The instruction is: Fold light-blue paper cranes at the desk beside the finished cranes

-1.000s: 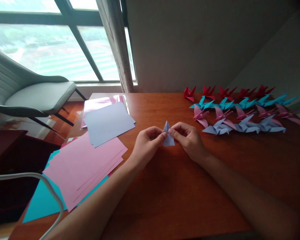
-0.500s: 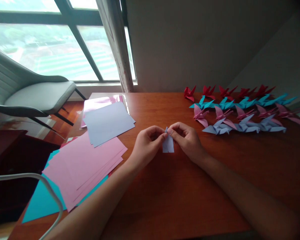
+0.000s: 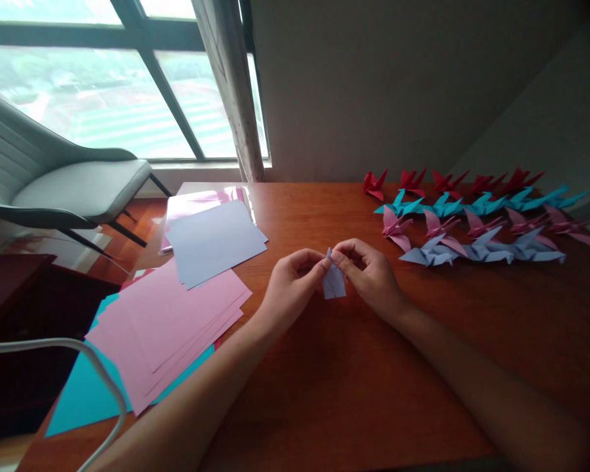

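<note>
A small piece of folded pale blue paper (image 3: 335, 286) is held above the middle of the table (image 3: 324, 380). My left hand (image 3: 297, 278) pinches its upper part from the left, thumb on the near side. My right hand (image 3: 366, 272) pinches the same spot from the right, the two thumb tips almost meeting. A narrow point of the paper sticks up between the thumbs, and its wider flat end hangs down toward me. The fingers behind the paper are partly hidden.
Folded paper cranes stand in rows at the right: red (image 3: 450, 183), turquoise (image 3: 445, 206), pink (image 3: 437, 226) and pale blue (image 3: 430, 252). Left lie pale blue sheets (image 3: 219, 242), pink sheets (image 3: 172, 328) and turquoise sheets (image 3: 78, 400). A chair (image 3: 78, 187) stands by the window.
The folded paper has tilted slightly, its lower end swinging a little to the right. Both hands keep their pinch on it. The whole view has shifted very slightly.
</note>
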Demonstrator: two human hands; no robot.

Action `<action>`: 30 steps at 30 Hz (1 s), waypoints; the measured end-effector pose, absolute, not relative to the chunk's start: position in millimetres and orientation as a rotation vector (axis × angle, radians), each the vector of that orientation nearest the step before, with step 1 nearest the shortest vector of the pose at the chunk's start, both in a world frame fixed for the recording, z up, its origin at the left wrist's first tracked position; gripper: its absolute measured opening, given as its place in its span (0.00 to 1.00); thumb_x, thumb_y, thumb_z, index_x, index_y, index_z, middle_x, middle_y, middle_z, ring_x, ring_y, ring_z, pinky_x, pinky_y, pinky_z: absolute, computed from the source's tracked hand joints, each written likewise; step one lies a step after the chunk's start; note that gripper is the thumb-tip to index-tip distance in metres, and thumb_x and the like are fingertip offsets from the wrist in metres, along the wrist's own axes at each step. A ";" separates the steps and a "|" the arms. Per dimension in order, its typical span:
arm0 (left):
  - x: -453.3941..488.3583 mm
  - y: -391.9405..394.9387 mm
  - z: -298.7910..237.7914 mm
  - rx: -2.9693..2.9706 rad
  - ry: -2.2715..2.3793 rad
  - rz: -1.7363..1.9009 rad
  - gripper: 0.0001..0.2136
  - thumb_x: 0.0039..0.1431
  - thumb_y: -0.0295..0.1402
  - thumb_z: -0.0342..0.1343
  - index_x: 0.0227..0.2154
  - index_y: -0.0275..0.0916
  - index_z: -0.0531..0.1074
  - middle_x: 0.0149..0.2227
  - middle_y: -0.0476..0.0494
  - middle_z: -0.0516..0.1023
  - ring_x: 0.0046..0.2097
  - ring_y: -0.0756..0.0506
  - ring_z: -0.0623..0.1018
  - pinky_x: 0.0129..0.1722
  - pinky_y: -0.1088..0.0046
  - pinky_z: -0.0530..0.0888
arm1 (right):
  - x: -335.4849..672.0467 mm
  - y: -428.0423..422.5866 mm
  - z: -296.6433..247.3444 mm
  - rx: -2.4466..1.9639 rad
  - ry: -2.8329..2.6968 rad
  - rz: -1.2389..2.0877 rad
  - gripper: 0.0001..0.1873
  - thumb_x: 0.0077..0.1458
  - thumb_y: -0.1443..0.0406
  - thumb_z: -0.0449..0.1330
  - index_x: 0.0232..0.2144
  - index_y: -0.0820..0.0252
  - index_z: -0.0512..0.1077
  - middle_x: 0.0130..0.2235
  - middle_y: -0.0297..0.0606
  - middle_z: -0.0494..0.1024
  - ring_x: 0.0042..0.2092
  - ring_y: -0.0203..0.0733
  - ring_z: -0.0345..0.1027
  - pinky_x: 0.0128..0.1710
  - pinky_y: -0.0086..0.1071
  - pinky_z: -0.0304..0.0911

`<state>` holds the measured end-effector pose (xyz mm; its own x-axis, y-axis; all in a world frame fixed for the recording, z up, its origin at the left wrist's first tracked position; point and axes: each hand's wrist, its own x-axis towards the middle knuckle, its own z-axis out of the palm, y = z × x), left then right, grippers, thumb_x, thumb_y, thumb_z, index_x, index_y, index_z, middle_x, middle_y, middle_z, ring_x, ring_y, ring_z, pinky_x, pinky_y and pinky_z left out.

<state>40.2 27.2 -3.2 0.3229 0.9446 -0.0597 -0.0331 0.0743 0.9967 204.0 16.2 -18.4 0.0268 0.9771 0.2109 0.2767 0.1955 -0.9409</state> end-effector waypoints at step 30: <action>38.1 20.9 -6.8 1.869 1.074 1.077 0.06 0.61 0.27 0.54 0.37 0.38 0.75 0.35 0.45 0.82 0.34 0.49 0.81 0.36 0.76 0.78 | 203.8 6.9 -12.2 -1.329 -1.770 0.583 0.10 0.62 0.57 0.60 0.34 0.56 0.67 0.29 0.32 0.73 0.29 0.37 0.67 0.29 0.30 0.60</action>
